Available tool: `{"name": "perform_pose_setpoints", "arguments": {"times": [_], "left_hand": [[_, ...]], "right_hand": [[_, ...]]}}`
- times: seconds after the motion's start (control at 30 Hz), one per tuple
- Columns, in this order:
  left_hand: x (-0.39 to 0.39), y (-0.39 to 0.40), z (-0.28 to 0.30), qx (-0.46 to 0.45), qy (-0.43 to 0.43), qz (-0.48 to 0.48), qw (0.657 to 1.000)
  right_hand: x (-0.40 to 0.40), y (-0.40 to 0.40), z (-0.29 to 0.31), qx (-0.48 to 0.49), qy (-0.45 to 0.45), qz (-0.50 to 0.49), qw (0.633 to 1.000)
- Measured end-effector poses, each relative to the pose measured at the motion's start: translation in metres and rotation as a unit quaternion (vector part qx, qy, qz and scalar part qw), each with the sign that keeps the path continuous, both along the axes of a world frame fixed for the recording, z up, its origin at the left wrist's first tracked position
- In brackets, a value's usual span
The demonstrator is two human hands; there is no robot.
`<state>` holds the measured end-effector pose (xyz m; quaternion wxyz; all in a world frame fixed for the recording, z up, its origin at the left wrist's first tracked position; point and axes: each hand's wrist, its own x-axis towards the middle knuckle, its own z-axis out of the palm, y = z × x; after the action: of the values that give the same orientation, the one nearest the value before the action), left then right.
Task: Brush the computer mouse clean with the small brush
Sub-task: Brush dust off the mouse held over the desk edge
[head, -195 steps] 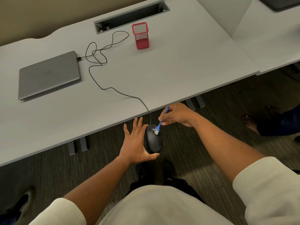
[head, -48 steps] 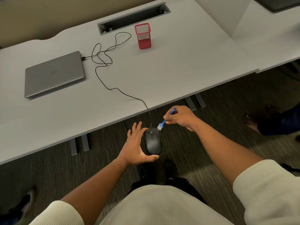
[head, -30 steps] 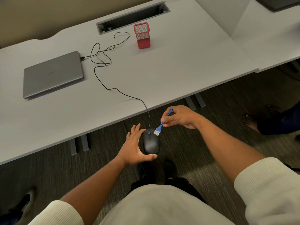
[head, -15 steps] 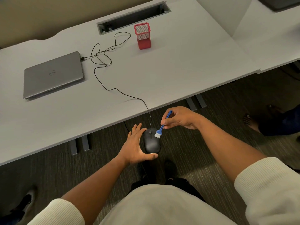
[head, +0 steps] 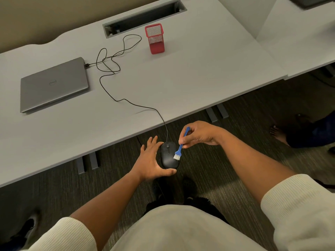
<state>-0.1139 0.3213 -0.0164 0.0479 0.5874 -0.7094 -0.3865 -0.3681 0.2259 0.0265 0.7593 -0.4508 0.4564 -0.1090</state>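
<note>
A black wired computer mouse (head: 168, 156) is held in the air just off the desk's front edge, above the carpet. My left hand (head: 151, 163) cradles it from the left and below, thumb under its rear end. My right hand (head: 200, 134) pinches a small blue brush (head: 180, 148) with white bristles. The bristles rest on the right side of the mouse's back. The mouse cable (head: 116, 82) runs up across the desk to a closed grey laptop (head: 52, 86).
A red mesh pen cup (head: 155, 39) stands at the back of the grey desk (head: 199, 78), near a cable slot (head: 143, 15). Another person's bare foot (head: 278, 132) is on the carpet at the right. A shoe (head: 27, 227) shows at lower left.
The brush has swept down the mouse from near the scroll wheel toward the right rear of its back. My left hand keeps holding the mouse in nearly the same place.
</note>
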Motion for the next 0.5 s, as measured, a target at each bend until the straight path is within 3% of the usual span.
{"name": "perform_pose_setpoints", "arguments": {"times": [0.2,0.33,0.5], "left_hand": [[-0.003,-0.005,0.000,0.013,-0.029,-0.007,0.999],[-0.007,-0.006,-0.001,0.009,-0.047,-0.005,0.999],[-0.015,-0.010,0.000,0.012,-0.072,-0.008,0.997]], "right_hand": [[-0.003,0.000,-0.005,-0.074,0.062,-0.074,0.993],[-0.008,0.000,0.000,0.004,0.007,-0.033,0.999],[-0.003,0.007,-0.003,-0.028,0.064,0.002,0.998]]}}
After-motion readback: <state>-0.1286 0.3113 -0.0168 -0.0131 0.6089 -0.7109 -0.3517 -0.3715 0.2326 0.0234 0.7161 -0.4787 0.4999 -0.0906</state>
